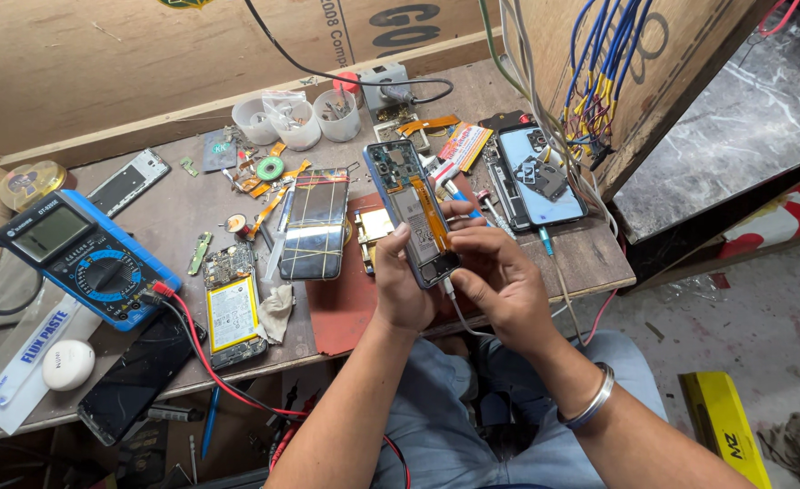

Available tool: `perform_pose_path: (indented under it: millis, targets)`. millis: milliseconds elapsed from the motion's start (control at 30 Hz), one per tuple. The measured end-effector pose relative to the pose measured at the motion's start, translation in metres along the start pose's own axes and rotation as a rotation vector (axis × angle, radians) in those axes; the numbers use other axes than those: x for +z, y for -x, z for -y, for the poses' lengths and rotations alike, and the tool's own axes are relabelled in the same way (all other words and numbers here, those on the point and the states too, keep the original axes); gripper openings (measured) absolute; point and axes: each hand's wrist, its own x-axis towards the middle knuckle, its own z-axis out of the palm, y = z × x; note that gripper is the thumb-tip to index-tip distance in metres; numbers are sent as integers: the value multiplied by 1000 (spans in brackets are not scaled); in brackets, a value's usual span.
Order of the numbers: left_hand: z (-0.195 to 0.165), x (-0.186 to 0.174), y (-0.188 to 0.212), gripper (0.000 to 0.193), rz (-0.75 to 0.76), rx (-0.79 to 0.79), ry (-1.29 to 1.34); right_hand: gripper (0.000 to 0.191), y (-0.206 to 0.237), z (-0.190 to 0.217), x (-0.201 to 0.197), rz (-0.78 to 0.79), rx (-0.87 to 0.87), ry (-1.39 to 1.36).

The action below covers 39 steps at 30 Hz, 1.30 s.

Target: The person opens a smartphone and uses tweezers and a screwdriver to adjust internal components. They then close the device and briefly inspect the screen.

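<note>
Denim-clad knees showed nearest the camera, and just above them both hands met over the near edge of the wooden bench (599,258). The left hand (398,281) was wrapped around the lower end of an opened phone (411,206), thumb laid on its face; the right hand (500,276) pinched at the phone's bottom right edge, where a thin white cable (459,312) hung down from the bottom end.

By the look of it, the step in hand was work at the phone's lower end, near the cable. The next move would call for a steady left grip and a small, careful pull or press by the right fingertips, since the orange flex strip (433,213) ran close by.

The phone had no back cover: a grey battery, the orange strip and dark boards lay bare inside a blue-grey frame.

Farther left lay another opened phone with a yellow battery (231,312), then a blue multimeter (87,258); plastic cups (296,122) stood at the far edge.
</note>
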Motion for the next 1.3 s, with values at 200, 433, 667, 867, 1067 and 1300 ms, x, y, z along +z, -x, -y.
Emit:
perform_pose_path:
  millis: [200, 433, 667, 867, 1067, 1300]
  targets:
    - [-8, 12, 3, 82, 44, 34, -4, 30, 3, -12, -6, -143, 30, -87]
    - [-11, 15, 4, 80, 9, 49, -5, 41, 4, -15, -10, -167, 30, -186]
    - [-10, 12, 4, 77, 16, 64, 35, 36, 3, -16, -12, -211, 135, -247]
    - [-10, 15, 3, 75, 33, 62, -19, 30, -1, -15, -11, -194, 89, -259]
    - [-10, 17, 1, 76, -50, 59, -108, 25, -3, -13, -9, -197, 93, -275]
    - [-8, 15, 1, 75, -58, 60, -136, 25, -3, -13, -11, -183, 83, -274]
